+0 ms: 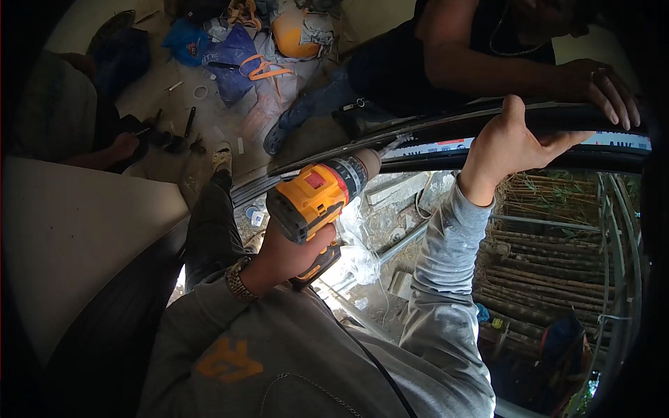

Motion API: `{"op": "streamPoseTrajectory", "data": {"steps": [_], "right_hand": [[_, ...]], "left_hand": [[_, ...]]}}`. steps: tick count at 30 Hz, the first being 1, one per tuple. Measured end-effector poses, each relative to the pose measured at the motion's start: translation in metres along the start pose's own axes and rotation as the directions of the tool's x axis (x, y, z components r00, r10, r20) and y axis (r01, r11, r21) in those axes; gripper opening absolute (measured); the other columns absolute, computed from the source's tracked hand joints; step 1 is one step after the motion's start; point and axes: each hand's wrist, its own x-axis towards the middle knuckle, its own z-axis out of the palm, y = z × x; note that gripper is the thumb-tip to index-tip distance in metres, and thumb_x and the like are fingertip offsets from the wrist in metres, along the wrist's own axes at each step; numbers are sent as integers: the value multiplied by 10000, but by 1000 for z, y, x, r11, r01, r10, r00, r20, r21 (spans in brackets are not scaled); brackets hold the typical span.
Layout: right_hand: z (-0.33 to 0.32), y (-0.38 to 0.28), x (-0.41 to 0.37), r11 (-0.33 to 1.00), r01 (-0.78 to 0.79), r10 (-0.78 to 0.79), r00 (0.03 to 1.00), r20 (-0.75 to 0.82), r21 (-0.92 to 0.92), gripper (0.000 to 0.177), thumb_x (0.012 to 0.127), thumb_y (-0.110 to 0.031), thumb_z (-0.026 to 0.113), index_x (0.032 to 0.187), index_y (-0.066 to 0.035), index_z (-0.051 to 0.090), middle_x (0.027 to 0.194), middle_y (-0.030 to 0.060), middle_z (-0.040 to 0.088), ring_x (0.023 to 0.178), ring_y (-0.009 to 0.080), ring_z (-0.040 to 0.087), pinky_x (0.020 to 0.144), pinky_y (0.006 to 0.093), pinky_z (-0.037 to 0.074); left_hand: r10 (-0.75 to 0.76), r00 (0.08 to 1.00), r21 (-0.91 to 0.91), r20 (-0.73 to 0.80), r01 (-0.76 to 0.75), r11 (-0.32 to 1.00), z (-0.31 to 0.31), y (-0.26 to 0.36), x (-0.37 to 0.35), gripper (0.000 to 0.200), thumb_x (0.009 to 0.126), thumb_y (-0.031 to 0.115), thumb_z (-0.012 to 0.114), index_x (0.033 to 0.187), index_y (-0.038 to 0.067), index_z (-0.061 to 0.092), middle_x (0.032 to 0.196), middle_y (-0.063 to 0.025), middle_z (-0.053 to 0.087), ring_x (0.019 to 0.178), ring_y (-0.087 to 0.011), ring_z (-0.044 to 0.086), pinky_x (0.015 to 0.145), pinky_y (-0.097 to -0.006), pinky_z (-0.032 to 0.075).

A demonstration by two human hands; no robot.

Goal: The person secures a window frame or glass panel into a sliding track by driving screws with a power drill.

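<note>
My left hand (296,254), with a metal-banded watch (239,277) at the wrist, is closed round the handle of a yellow and black cordless drill (313,195). The drill's chuck (368,161) points up and right, its bit right at a long black frame (411,164). Labelled blue and white film (446,146) runs along that frame. Farther right, my right hand (509,150) lies against the frame, thumb spread upward and fingers stretched to the right along it. Part of its fingers is hidden in the dark of the frame.
Across the frame, a person's hand (610,94) rests on its far right part. Another person (63,111) is at the left, near tools on the floor. A yellow helmet (296,35) and bags lie at the back. Bamboo poles (543,279) lie below on the right.
</note>
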Motion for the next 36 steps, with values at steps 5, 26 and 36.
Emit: {"op": "streamPoseTrajectory", "data": {"steps": [5,26,36], "right_hand": [[2,-4,0,1000,-11,11,1000,12,15,973,739,102,627,1522,40,52,1454,217,336,1256,255,442,1084,374,386],[3,-6,-1,997,-63,64,998,-18,43,971,736,87,640,1513,64,58,1441,238,329,1217,248,471,1110,386,365],[4,2,-2,1000,1,-1,999,-40,9,953,737,8,702,1477,129,113,1523,287,146,1384,292,305,1180,423,241]], "left_hand": [[23,1000,-2,9,-23,1000,0,1,0,109,853,-13,602,951,36,604,740,0,599,592,-58,552,556,-239,443],[-16,1000,-34,27,17,999,3,-3,7,119,847,-11,610,956,37,600,709,2,582,560,-54,530,537,-235,434],[494,859,458,138,-497,737,-18,-8,-1,292,768,123,704,1050,63,652,1010,-90,662,915,-307,619,811,-415,470]]}}
